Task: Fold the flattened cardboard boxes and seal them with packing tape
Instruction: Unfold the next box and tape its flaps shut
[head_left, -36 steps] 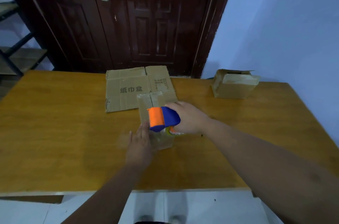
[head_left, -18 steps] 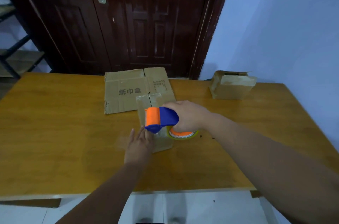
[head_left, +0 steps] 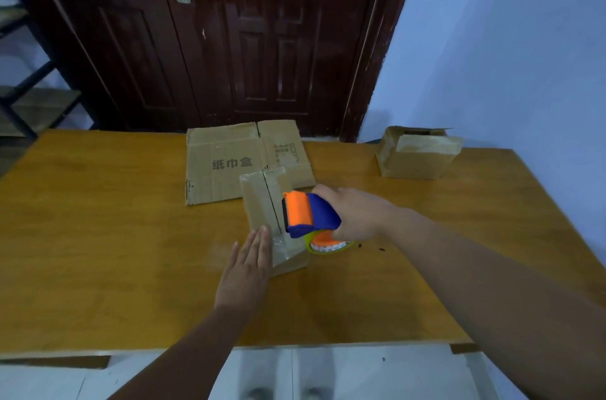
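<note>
Small cardboard box sits mid-counter, top flaps shut, centre seam visible, clear tape on its near end. Left hand lies flat, fingers straight and together, pressing the box's near-left edge. Right hand has its fingers wrapped around the blue-orange tape dispenser, whose orange head is over the box top by the seam; the tape roll hangs just right of the box. Flattened box lies behind, touching or overlapped by the small one. Another folded box is far right. Dark door stands behind.
</note>
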